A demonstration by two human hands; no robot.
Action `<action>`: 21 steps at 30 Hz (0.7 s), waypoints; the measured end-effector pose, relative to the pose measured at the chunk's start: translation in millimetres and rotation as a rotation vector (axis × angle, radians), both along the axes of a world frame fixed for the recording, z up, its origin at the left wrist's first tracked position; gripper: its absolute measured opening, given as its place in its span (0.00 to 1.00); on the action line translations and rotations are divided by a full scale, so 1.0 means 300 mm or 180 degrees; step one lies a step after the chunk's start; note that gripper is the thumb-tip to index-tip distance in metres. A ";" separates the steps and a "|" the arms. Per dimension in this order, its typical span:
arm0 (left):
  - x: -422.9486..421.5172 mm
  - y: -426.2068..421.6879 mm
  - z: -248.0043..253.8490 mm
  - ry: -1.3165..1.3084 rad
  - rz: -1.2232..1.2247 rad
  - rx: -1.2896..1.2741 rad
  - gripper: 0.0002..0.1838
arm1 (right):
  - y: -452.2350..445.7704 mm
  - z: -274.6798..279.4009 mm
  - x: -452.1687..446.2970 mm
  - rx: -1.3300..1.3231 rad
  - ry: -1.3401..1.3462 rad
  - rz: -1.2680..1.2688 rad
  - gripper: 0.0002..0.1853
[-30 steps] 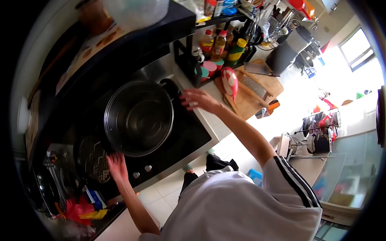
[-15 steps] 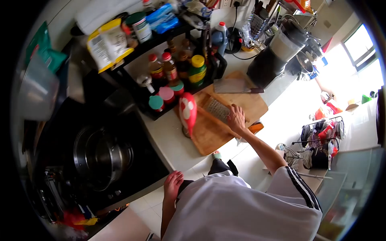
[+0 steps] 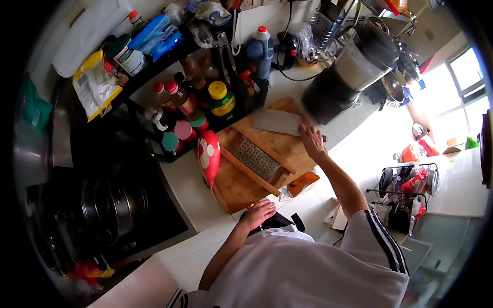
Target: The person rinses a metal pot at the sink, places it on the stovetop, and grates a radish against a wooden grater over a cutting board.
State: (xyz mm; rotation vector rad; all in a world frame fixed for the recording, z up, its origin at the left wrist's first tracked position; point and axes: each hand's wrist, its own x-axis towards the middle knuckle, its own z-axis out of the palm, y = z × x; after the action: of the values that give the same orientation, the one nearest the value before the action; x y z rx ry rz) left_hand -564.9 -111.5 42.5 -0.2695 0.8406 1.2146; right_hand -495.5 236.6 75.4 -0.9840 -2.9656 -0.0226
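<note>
On the wooden cutting board [image 3: 233,197], a cleaver [image 3: 277,121] lies flat near the back edge. My right hand [image 3: 312,141] rests over the cleaver's handle, fingers stretched out; its palm and the handle's middle are hidden. In front of the cleaver sits a wooden-framed metal grater [image 3: 257,158], slanted across the board. Near the board's front edge hovers my left hand [image 3: 258,213], open, fingers extended, holding nothing. Beside the board's right front edge is an orange piece of food in clear plastic [image 3: 303,184]. A red package with white spots [image 3: 208,156] stands at the board's left side.
Left of the counter, a metal pot [image 3: 110,210] sits on the black stove [image 3: 164,226]. Sauce bottles [image 3: 179,97] and small lidded jars [image 3: 185,131] crowd a black rack behind the board. A blender [image 3: 354,66] stands at the back right, near a blue jug [image 3: 260,51].
My right hand has left the grater and moved back to the cleaver's handle. My left hand has come up and right, towards the board. The camera view has shifted.
</note>
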 end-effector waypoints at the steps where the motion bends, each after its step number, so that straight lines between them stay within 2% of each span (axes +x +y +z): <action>1: 0.005 0.014 -0.012 -0.0095 0.0056 0.0090 0.23 | -0.012 0.002 0.019 0.0037 -0.0023 -0.0028 0.26; 2: 0.014 0.032 -0.021 -0.0080 0.0016 0.0059 0.19 | -0.020 0.006 0.036 -0.0161 -0.0104 -0.0185 0.27; 5: 0.029 0.070 -0.034 -0.0434 0.0198 -0.0116 0.15 | -0.037 0.000 0.052 -0.0054 -0.0183 -0.0391 0.30; 6: 0.034 0.072 -0.054 -0.0593 0.0197 0.0015 0.12 | -0.068 0.001 0.034 0.0358 -0.0067 -0.0276 0.27; 7: 0.031 0.075 -0.050 -0.0606 0.0185 0.0062 0.14 | -0.113 0.006 -0.011 0.0596 0.0617 0.0084 0.26; 8: 0.024 0.081 -0.048 -0.0614 0.0160 0.0114 0.16 | -0.175 0.006 -0.054 0.0032 0.0659 0.0140 0.26; 9: 0.021 0.083 -0.043 -0.0631 0.0124 0.0161 0.18 | -0.268 0.064 -0.144 -0.0989 0.0784 0.0409 0.29; 10: 0.020 0.081 -0.038 -0.0650 0.0075 0.0206 0.20 | -0.395 0.105 -0.248 -0.1643 0.0320 0.0145 0.31; 11: 0.009 0.078 -0.034 -0.0657 0.0058 0.0295 0.19 | -0.491 0.135 -0.349 -0.2806 0.0441 0.0014 0.34; 12: -0.005 0.075 -0.030 -0.0662 0.0036 0.0389 0.19 | -0.571 0.053 -0.424 -0.2909 0.1416 0.0688 0.38; 13: -0.010 0.068 -0.033 -0.0672 0.0011 0.0481 0.19 | -0.658 0.052 -0.529 -0.1658 0.0967 0.1096 0.46; 15: -0.012 0.048 -0.065 -0.0747 -0.0074 0.0535 0.17 | -0.795 0.127 -0.710 -0.2868 0.1160 -0.0777 0.55; 17: 0.006 0.012 -0.111 -0.0649 -0.0144 0.0760 0.24 | -0.851 0.107 -0.828 -0.2562 0.1108 -0.1220 0.58; 18: 0.002 -0.004 -0.100 -0.0583 -0.0130 0.0653 0.24 | -0.870 0.104 -0.855 -0.2403 0.1090 -0.1444 0.60; 21: -0.006 -0.028 -0.055 -0.0367 -0.0041 0.0388 0.23 | -0.901 0.106 -0.864 -0.2075 0.1100 -0.1371 0.61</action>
State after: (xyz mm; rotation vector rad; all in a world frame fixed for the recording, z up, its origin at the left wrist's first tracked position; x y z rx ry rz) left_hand -566.9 -120.0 25.9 -0.2324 0.6650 1.2215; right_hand -754.7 -33.8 107.2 -1.4743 -2.4101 1.0389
